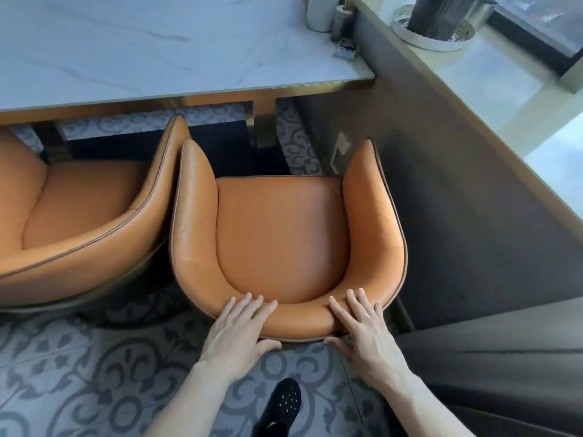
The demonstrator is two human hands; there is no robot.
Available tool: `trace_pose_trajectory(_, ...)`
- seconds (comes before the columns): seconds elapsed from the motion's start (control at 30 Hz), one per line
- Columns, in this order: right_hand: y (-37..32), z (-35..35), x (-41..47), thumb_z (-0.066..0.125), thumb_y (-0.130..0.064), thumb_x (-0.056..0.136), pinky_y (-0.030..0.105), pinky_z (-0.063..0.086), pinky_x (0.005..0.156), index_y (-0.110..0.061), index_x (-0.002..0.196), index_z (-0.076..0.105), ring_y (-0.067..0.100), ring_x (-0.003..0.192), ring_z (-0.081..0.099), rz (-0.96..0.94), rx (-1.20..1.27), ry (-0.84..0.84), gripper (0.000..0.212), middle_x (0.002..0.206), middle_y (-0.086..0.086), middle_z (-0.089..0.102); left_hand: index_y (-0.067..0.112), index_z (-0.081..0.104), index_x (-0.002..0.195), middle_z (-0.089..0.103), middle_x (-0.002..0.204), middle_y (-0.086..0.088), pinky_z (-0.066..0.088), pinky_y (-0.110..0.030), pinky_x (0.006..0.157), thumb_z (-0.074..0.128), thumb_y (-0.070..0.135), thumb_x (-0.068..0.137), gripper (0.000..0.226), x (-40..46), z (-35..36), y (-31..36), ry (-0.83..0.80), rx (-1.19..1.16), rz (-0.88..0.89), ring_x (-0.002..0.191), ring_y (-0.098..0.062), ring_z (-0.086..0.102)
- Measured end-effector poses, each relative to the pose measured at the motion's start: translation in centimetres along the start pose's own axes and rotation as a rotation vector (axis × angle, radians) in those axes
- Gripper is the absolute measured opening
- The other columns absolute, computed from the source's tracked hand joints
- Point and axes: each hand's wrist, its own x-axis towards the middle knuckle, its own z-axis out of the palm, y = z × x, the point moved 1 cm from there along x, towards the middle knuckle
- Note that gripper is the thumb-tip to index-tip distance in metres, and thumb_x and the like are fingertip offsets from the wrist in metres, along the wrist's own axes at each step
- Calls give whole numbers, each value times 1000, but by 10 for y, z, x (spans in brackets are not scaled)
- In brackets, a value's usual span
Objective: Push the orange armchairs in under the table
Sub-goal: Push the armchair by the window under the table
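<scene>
- The table (157,52) runs across the top of the view, its pale marbled top edged in brass, with a brass leg (265,127) standing below, just ahead of the right chair's left side.
- The right armchair (280,238) sits square to the table, its arm tips close to the edge but the seat fully out in the open, so by my reading the push is hardly begun.
- The left armchair (79,209) stands just beside it, turned at an angle; the two shells nearly touch where the arms meet.
- The dark wall panel (457,200) runs close along the right chair's other side.
- The left hand (239,329) and right hand (359,326) each grasp the top of the backrest, fingers over the rim, thumbs beneath.
- Risk: an uneven shove could swing the chair into its neighbour or scrape the panel.
- Risk: the brass leg may block the chair's left arm or base.
- Risk: the arm tips look near table height and might catch the edge.
</scene>
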Motion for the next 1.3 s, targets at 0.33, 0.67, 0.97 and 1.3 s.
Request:
trace_pose_trajectory(0.33,21,16,9,32,-70,95,62,20,114,-38,153,31,27,152,8,-34,81,59,66,159,13,33,37,38,147,48,148,7,4,-33,115,16,81,85,80,11,9,-13,-12,44,32,140,-14,36)
trace_pose_trajectory(0.67,79,-26,82,27,-78,91,48,4,119,-44,152,28,20,152,-2,-82,99,13,70,163,8,24,41,26,151,31,157,9,-1,-35,116,20,83,80,83,86,-4,11,77,-21,-11,147,-11,19)
trace_pose_trajectory(0.97,130,-63,150,18,-84,86,50,5,122,-44,152,25,19,152,-5,-129,81,-30,78,164,6,21,46,15,152,17,159,15,-2,-34,118,16,86,77,85,154,-20,32,104,-55,-77,148,-5,5)
trace_pose_trajectory(1.3,147,-75,222,26,-79,90,48,-1,121,-44,152,26,14,151,-12,-176,87,19,71,163,4,19,47,16,151,20,159,15,-5,-32,118,15,88,75,87,219,-46,14,124,-42,-101,147,-5,8)
